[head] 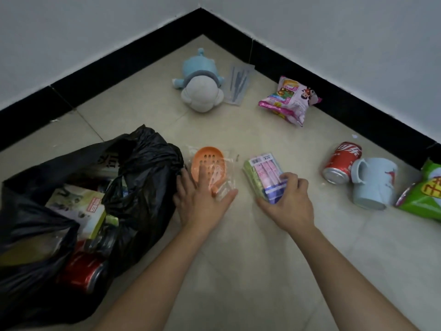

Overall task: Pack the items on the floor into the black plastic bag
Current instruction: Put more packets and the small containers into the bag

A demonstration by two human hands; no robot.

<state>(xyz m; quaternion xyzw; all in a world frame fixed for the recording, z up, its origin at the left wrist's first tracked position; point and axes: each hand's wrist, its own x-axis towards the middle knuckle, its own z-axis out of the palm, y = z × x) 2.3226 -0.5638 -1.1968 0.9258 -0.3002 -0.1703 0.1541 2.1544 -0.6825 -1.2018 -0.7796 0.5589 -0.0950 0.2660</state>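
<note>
While my left hand (202, 199) lies flat with fingers spread on the orange soap dish (208, 164), pressing its crinkly clear wrapper without closing around it, my right hand (287, 199) is curled around the near end of a soft rectangular packet (265, 174) with pink, green and purple panels, gripping it against the floor. Both sit on the smooth beige tiled floor (262, 259), the dish an oval with rows of slots, just right of the black plastic bag (143, 187). That bag slumps at the near left, glossy and wrinkled, its mouth gaping; inside I see a flat printed box (78, 206) and a shiny red can (81, 273).

Farther off, near the corner, a plush toy (199, 84) in pale blue and grey lies on its side, touching a clear sleeve of thin utensils (238, 83). To its right rests a puffy pink snack bag (290, 101). At the far right a red soda can (342, 162) lies on its side against a tipped pale blue mug (374, 182), beside a glossy green packet (424, 194) at the frame's edge.
</note>
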